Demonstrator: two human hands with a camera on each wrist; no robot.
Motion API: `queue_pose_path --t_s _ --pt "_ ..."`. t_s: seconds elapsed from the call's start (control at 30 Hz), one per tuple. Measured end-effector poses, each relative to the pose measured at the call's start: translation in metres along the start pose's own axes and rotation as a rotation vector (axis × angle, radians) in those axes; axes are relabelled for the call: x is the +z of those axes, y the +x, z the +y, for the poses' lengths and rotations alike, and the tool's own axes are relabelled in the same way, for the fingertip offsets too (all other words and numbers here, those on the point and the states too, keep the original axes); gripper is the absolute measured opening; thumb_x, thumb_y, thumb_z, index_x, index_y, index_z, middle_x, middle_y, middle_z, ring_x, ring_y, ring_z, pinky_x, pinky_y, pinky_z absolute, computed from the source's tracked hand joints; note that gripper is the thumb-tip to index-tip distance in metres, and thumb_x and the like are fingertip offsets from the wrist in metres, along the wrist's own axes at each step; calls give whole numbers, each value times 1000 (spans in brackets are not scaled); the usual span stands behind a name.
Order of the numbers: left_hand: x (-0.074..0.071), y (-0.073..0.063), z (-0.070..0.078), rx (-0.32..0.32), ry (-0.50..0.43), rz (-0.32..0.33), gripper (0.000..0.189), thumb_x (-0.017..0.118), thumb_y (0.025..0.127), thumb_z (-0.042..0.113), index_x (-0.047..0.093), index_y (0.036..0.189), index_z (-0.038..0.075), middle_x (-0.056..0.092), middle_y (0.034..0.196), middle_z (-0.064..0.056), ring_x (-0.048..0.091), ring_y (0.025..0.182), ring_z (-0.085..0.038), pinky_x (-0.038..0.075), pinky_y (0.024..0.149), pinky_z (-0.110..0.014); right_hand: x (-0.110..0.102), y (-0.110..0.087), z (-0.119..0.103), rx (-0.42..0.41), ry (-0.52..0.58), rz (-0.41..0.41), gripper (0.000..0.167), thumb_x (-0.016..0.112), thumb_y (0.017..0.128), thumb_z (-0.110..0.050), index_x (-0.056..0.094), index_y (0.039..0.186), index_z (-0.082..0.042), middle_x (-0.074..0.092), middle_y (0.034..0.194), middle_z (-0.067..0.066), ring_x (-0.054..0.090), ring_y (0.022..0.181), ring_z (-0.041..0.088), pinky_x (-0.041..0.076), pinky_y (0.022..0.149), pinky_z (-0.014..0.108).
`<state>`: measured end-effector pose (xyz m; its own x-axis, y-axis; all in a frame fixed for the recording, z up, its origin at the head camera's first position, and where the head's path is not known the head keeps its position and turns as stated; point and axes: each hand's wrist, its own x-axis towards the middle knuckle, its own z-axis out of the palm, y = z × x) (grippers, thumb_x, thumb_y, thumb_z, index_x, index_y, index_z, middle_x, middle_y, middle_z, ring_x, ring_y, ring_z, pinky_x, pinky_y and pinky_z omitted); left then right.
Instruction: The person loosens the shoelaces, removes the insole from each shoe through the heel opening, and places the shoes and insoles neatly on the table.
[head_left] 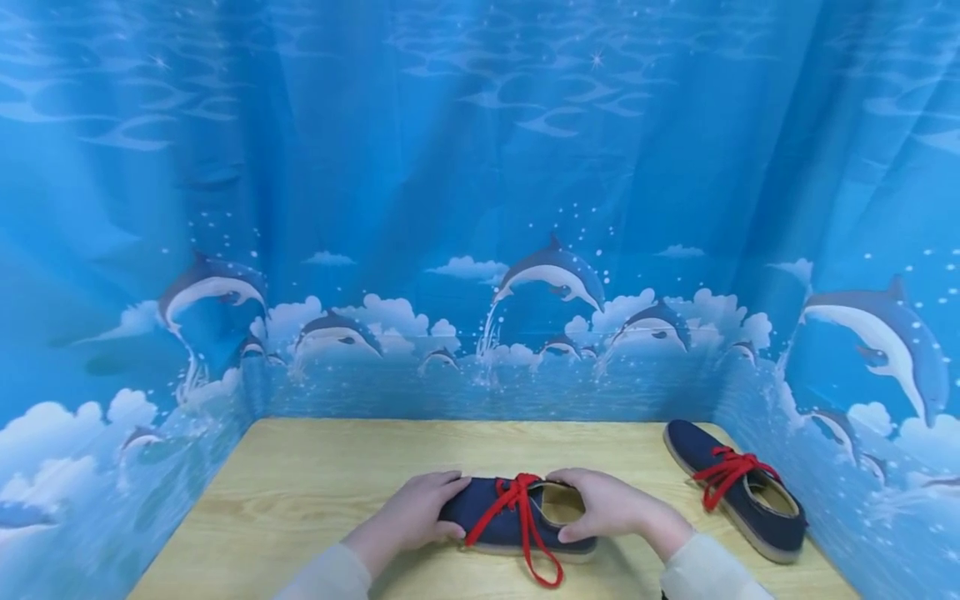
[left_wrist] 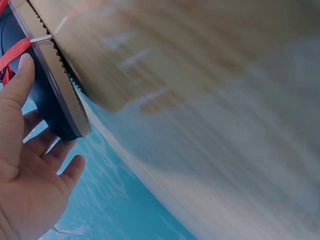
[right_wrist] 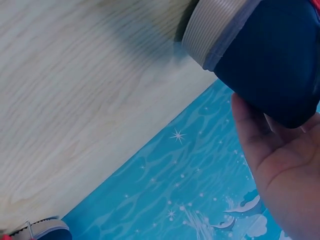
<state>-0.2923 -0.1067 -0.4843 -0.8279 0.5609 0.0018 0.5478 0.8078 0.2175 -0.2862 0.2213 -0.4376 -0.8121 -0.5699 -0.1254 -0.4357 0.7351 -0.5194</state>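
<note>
A navy canvas shoe with red laces lies lengthwise between both hands near the front of the table, toe to the left. Its laces are tied, one loop hanging over the near side. My left hand holds the toe end, thumb on the near side and fingers across the far side. At the heel, my right hand grips the shoe around its opening, thumb near and fingers far. The left wrist view shows the toe and pale ribbed sole close over the wood; the right wrist view shows the heel against the fingers.
A matching navy shoe with red laces stands at the table's right edge, toe pointing to the back left. Beneath everything is a light wood table. A blue curtain printed with dolphins encloses the back and both sides.
</note>
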Motion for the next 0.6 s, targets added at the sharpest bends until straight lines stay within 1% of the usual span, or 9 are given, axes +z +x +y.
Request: queue_pose_path --t_s 0.1,0.23,0.43,0.53,0.6 --pt "-1 -7 -3 2 -1 1 81 71 83 60 49 150 20 51 148 -9 49 134 -30 43 108 -48 3 2 -2 -8 -4 1 86 86 76 -41 50 145 -3 56 141 10 51 130 35 43 106 56" --pt "-3 -12 -4 -8 -6 -6 81 70 83 62 50 150 20 51 148 -9 49 134 -31 43 108 -49 5 4 -3 -16 -18 -3 85 86 76 -41 51 145 -5 56 141 10 51 131 34 43 107 55" --pt "-7 -18 -5 -18 -27 -7 82 71 82 62 50 149 19 52 147 -10 51 132 -32 45 106 -50 6 5 -7 -33 -28 0 86 85 77 -42 50 146 -5 55 143 11 50 132 35 42 107 55" --pt "-8 -20 -6 -27 -46 -6 81 73 82 60 51 149 19 53 146 -10 51 132 -33 44 106 -51 5 4 -9 -42 -5 -4 87 85 78 -41 48 147 -3 54 143 13 50 131 35 42 107 55" --pt "-9 -21 -7 -22 -55 7 80 73 83 59 50 149 19 52 148 -10 50 133 -33 43 107 -52 4 2 -8 -42 4 -5 88 85 78 -41 47 147 -1 55 141 13 52 129 35 44 105 54"
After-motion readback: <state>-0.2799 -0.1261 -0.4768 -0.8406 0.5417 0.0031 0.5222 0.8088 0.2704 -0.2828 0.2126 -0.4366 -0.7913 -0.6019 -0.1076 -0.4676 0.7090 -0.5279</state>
